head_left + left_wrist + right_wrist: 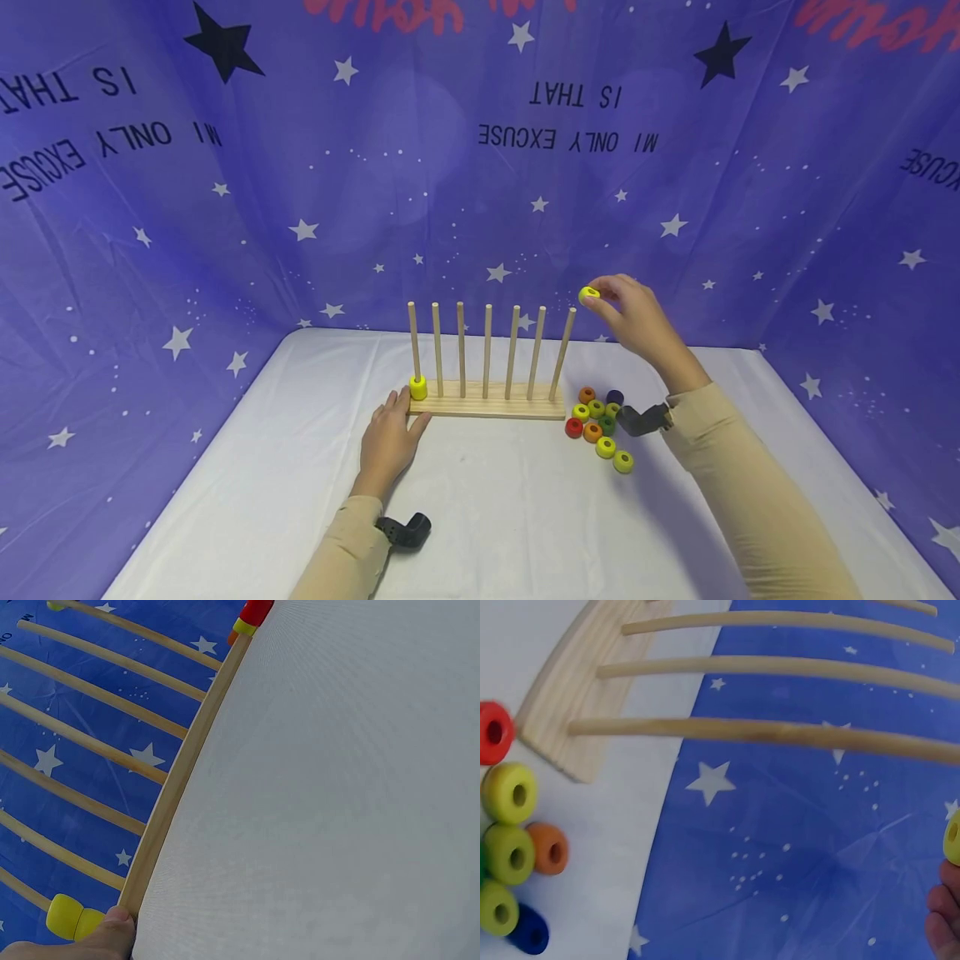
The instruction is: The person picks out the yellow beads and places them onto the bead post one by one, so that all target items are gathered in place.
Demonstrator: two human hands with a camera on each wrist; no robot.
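A wooden base carries a row of several upright pegs. Two yellow beads are stacked low on the leftmost peg. At the base's left end rests my left hand; its fingers lie along the side, and its thumb touches the front edge. Raised to the right of the rightmost peg, near the height of its top, my right hand pinches a yellow bead between thumb and fingers. That bead is apart from the peg. Only its edge and some fingertips show in the right wrist view.
Right of the base lie several loose beads: red, orange, green, dark blue and yellow. A white cloth covers the table. Behind stands a purple star-patterned curtain.
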